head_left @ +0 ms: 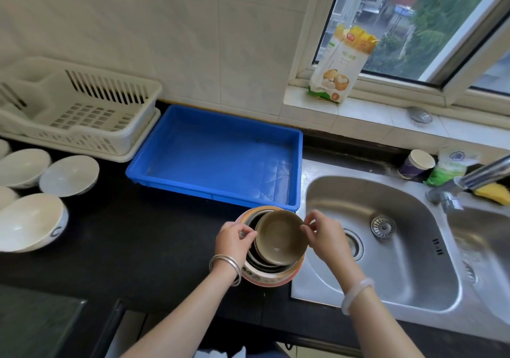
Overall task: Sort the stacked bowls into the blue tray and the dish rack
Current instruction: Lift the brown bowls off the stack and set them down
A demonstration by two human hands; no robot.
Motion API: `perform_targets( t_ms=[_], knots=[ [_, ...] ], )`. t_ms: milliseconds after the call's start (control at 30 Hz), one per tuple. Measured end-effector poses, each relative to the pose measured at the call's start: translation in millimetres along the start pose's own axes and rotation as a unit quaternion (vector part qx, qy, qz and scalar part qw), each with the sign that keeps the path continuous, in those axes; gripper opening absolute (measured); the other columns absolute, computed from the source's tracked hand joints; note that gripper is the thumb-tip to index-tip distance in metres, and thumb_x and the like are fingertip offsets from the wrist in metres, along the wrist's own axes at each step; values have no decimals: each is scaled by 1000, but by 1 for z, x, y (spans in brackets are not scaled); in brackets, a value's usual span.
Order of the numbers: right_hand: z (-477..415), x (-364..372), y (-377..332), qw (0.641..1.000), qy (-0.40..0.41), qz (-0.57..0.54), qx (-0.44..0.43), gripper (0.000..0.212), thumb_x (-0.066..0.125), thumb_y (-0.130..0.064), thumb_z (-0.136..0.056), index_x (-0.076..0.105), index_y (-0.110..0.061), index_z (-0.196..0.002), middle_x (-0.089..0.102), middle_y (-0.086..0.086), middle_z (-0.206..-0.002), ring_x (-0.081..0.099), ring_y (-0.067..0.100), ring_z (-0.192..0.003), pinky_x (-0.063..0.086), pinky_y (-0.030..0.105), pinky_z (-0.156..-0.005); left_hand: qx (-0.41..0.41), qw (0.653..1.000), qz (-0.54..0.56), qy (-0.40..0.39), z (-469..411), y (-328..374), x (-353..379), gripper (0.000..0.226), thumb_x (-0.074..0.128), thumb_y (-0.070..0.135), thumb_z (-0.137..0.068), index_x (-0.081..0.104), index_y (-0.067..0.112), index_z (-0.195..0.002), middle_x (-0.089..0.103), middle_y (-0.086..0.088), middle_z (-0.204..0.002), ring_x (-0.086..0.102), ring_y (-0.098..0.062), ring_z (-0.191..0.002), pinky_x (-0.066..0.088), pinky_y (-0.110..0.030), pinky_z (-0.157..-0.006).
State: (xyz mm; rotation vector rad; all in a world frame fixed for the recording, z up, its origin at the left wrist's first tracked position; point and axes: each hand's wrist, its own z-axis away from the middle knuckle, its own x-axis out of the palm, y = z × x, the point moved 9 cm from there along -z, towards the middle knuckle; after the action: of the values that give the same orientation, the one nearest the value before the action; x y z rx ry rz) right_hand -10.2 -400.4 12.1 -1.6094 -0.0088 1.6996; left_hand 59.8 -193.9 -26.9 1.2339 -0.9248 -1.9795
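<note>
Fingers of the left hand (234,237) and right hand (321,233) pinch the tilted brown bowl (280,236) atop the stack (271,273), at six o'clock from the blue tray (215,159); such light rim pinches could slip, dropping it.

Both bare forearms reach forward from the near edge toward the brown bowl (280,236), converging on it from either side. The left hand (234,240) sits at the bowl's left rim, knuckles up, fingers curled inward and pinching the edge — two silver bangles circle that wrist just behind the bowl's near-left side. The right hand (323,236) meets the bowl's right rim, wrist bent slightly, thumb and forefinger closed on the edge while the other fingers arch loosely above it. A pale bracelet rings the right wrist, nearer the person than the bowl.
</note>
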Motion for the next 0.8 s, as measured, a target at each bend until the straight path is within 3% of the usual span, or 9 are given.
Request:
perform_targets(
  t_ms=[67,167,333,433,533,633,800],
  knots=[
    [0,-4,4,1000,6,-2,6,11,60,-18,-88,52,-19,-81,69,7,-78,64,27,-70,47,31,-63,4,1000,-1,-6,0,2,0,6,64,22,-84,62,21,-78,52,3,-104,64,-15,-80,47,-14,-66],
    [0,-12,9,999,21,-29,16,13,62,-17,-87,52,-19,-79,69,7,-76,61,24,-63,45,28,-59,0,1000,-21,2,0,2,-1,4,62,18,-85,63,18,-81,53,2,-105,62,-14,-85,53,-24,-77],
    [1,-20,11,998,26,-51,27,2,62,-17,-87,61,-19,-86,67,1,-67,57,10,-50,38,19,-47,-4,999,-28,39,1,8,-8,6,59,17,-86,59,19,-81,61,3,-90,55,-5,-76,37,-9,-56],
    [3,-24,8,997,27,-63,27,7,63,-17,-86,67,-22,-89,64,-8,-58,57,2,-45,34,7,-40,-10,999,0,44,2,12,-14,7,58,16,-87,60,17,-80,63,4,-82,58,-8,-76,45,-14,-60],
    [3,-33,-3,996,39,-84,20,8,64,-15,-85,69,-19,-90,65,-8,-57,59,5,-45,42,16,-48,-19,998,40,46,1,12,-24,9,59,16,-86,62,16,-77,65,3,-77,64,-14,-75,54,-27,-70],
    [0,-39,-23,991,40,-125,3,8,65,-11,-84,69,-17,-87,69,-1,-63,60,10,-46,56,31,-58,-30,995,82,54,-1,9,-42,11,61,17,-85,61,20,-74,66,3,-75,66,-13,-72,57,-28,-68],
    [-17,-28,-67,986,17,-165,-16,6,65,-13,-83,67,-18,-82,69,-3,-64,60,3,-41,51,16,-48,-80,977,174,92,-5,-18,-92,8,62,14,-85,62,18,-78,67,0,-84,66,-11,-79,56,-22,-63]
  ],
)
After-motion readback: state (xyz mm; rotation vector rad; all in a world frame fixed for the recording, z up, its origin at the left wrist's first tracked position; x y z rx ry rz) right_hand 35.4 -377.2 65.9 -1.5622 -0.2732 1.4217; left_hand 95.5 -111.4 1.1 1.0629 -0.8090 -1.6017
